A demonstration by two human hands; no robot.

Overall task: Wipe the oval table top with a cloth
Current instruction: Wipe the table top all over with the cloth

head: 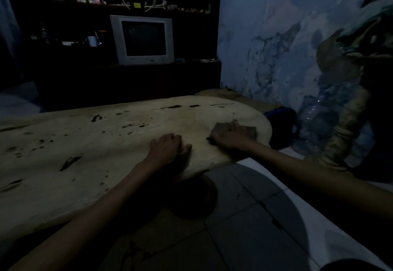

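The room was dim, and the oval table top (95,153) stretched pale across the left and middle of the view, blotched with dark marks. Over at three o'clock on that top, right by its rounded end, lay the cloth (247,131), a dark folded square flat on the wood. The right hand (230,137) sat on top of it, palm down, fingers spread flat and pressing, not gripping around anything. Just beside it, toward the near edge at about five o'clock of the top, the left hand (169,148) rested on bare wood, fingers loosely curled and holding nothing, close to the cloth but apart from it. Both bare forearms reached in from the bottom of the view. Up at twelve o'clock a grey television (143,40) stood on dark shelving. At two o'clock rose a blue mottled wall (276,36), and near three o'clock a clear plastic bottle (314,113) showed past the table's end.
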